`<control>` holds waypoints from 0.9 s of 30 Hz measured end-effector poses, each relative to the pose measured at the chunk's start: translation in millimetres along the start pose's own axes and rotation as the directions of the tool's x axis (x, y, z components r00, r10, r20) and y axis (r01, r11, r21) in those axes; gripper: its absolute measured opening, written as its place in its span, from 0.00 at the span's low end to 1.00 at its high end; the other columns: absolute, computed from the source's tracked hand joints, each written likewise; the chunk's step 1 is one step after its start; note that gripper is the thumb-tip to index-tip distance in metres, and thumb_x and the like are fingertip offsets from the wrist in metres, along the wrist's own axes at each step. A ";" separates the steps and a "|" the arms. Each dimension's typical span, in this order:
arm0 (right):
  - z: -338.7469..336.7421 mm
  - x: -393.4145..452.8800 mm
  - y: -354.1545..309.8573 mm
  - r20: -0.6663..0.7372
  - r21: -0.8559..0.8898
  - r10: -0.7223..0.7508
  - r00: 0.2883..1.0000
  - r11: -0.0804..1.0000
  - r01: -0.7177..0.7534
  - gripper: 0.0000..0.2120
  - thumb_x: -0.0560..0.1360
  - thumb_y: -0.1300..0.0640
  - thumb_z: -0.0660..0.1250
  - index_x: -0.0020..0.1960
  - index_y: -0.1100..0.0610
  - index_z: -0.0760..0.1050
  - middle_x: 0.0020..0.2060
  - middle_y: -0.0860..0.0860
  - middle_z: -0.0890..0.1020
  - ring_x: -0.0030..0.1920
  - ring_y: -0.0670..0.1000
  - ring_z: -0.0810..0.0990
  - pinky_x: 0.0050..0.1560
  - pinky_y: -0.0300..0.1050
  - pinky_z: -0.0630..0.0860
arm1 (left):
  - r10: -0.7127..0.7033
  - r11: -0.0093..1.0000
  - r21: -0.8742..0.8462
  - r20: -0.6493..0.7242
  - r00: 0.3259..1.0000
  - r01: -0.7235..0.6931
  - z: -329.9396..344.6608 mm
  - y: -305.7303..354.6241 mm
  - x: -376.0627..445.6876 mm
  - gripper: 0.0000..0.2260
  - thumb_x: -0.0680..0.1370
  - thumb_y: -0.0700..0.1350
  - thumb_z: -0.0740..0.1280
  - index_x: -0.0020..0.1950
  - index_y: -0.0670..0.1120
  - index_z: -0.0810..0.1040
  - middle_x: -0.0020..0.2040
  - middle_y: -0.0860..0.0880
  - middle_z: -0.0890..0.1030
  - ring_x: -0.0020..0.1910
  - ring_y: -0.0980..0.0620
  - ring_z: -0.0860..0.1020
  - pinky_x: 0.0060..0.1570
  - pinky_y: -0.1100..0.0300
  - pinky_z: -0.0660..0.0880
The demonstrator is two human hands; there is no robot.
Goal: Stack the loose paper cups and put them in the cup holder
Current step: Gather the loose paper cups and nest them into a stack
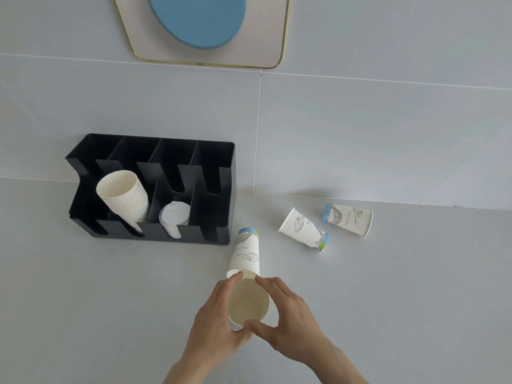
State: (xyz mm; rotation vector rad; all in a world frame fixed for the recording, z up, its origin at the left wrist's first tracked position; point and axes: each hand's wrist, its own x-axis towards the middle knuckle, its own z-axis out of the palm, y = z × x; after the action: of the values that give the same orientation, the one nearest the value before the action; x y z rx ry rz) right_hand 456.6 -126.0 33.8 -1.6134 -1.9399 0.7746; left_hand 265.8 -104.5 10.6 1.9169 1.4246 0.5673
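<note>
Nearest to you, your left hand (219,322) and your right hand (288,317) are both wrapped around one paper cup (248,303), its open mouth turned up toward you so the plain inside shows; the left fingers curl round its left wall and the right thumb and fingers close on its right rim and lower edge. Just beyond that, a second cup (245,252) lies on its side on the pale tabletop (83,300), its rim touching or tucked just behind the cup you hold, its blue-printed base pointing away toward the holder. Further right, two more loose cups lie tipped over, near each other but apart: one (304,230) with its mouth to the left and its base to the lower right, and one (349,218) closer to the wall with its base to the left. On the left, against the wall, stands the black cup holder (216,195), divided into slotted compartments; a tall stack of cups (124,198) leans out of the second front compartment from the left, and a stack of white lids (174,216) sits in the one beside it. On the tiled wall above hangs a gold-edged panel (266,31) with a blue disc (199,18).
</note>
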 end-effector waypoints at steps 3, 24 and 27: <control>-8.8 15.1 13.9 -0.074 0.030 0.042 0.996 0.999 -0.040 0.27 0.74 0.38 0.70 0.69 0.50 0.76 0.60 0.41 0.80 0.57 0.43 0.81 0.56 0.44 0.79 | -0.009 1.000 -0.020 -0.010 1.000 0.009 -1.1 -0.1 -3.2 0.44 0.62 0.61 0.77 0.73 0.64 0.58 0.63 0.71 0.67 0.55 0.64 0.75 0.49 0.63 0.77; 15.5 102.4 28.4 -0.261 -0.262 -0.007 0.965 0.963 -0.064 0.08 0.71 0.63 0.73 0.47 0.52 0.83 0.39 0.51 0.82 0.33 0.59 0.81 0.31 0.54 0.78 | -0.027 1.000 0.010 -0.022 0.999 0.027 -13.7 -3.8 -3.5 0.44 0.62 0.64 0.75 0.72 0.68 0.54 0.66 0.72 0.63 0.60 0.70 0.71 0.53 0.69 0.73; -17.3 108.5 20.1 -0.342 -0.174 0.034 0.939 0.980 -0.099 0.09 0.72 0.64 0.75 0.49 0.53 0.86 0.39 0.50 0.83 0.33 0.56 0.82 0.36 0.50 0.79 | -0.038 0.999 0.009 -0.020 0.999 0.038 -15.2 -2.4 -0.4 0.44 0.63 0.65 0.75 0.73 0.67 0.53 0.66 0.73 0.61 0.59 0.70 0.69 0.54 0.71 0.69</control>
State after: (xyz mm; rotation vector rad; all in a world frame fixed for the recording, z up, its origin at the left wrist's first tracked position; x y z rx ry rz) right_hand 463.6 -14.6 34.0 -1.7966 -1.7575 0.3137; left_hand 253.6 -100.5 19.2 1.8923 1.4755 0.5636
